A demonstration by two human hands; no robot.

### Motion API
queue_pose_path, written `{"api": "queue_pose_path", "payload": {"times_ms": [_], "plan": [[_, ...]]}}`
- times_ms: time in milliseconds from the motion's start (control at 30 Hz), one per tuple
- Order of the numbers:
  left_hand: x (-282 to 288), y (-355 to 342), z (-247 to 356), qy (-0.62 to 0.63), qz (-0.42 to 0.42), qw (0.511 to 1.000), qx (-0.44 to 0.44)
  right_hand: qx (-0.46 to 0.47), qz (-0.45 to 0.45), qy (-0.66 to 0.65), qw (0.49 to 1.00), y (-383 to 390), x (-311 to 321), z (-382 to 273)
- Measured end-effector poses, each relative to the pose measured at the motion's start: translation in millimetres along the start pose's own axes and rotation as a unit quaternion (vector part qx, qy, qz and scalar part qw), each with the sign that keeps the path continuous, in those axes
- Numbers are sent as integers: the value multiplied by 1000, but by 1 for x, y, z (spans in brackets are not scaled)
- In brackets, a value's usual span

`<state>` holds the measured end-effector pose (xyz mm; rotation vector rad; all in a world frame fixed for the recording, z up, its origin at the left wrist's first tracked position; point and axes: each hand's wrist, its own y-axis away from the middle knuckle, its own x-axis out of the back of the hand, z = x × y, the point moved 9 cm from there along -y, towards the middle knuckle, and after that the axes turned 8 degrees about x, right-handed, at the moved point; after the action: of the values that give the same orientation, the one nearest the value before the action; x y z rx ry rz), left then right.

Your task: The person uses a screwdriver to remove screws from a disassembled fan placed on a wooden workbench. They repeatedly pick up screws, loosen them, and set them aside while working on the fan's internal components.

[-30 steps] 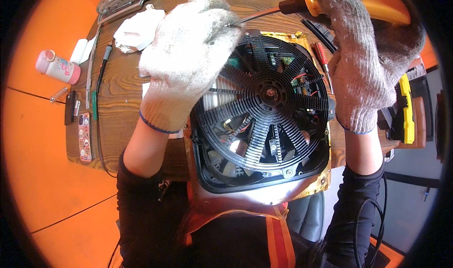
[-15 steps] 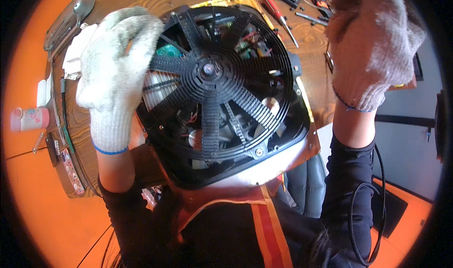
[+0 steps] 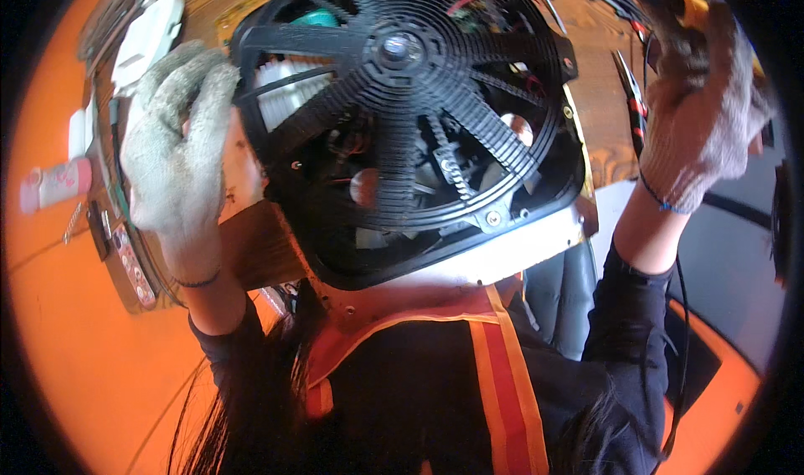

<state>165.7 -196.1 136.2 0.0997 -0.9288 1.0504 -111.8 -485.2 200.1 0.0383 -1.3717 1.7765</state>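
A round black cooling fan [image 3: 394, 140] with a ringed guard sits in a black square housing, on a metal-framed unit right before me. Between its blades I make out wires, a white finned block and small electronic parts. My left hand [image 3: 180, 140], in a soiled white knit glove, is at the housing's left edge with fingers curled; whatever they may hold is hidden. At the upper right my gloved right hand [image 3: 703, 98] is closed around the orange and black handle of a screwdriver [image 3: 692, 8]. Its thin shaft points left, above the fan's far right side.
Red-handled pliers [image 3: 634, 98] lie on the wooden table [image 3: 607, 144] right of the fan. A white plastic case [image 3: 149, 41], a dark cable [image 3: 117, 148] and a power strip [image 3: 134, 266] are at the left. A pink-capped bottle [image 3: 54, 184] stands beyond the table's left edge.
The view has shifted, so the fan sits higher and further right. My right hand has turned, and the screwdriver in it now shows. My left hand remains by the fan's left edge.
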Motion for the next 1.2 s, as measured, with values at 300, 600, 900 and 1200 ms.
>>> {"api": "queue_pose_path", "payload": {"times_ms": [300, 600, 900, 1200], "plan": [[52, 38, -36, -144, 146, 979, -2, -296, -24, -414, 861, 12, -29, -6], [64, 120, 13, 108, 210, 971, -47, -368, 64, -623, 687, 4, -16, -69], [17, 109, 31, 174, 61, 983, -13, -267, 26, -666, 696, -24, 1, -109], [0, 98, 49, 153, 1, 987, -42, -189, 35, -753, 629, -43, 5, -142]]}}
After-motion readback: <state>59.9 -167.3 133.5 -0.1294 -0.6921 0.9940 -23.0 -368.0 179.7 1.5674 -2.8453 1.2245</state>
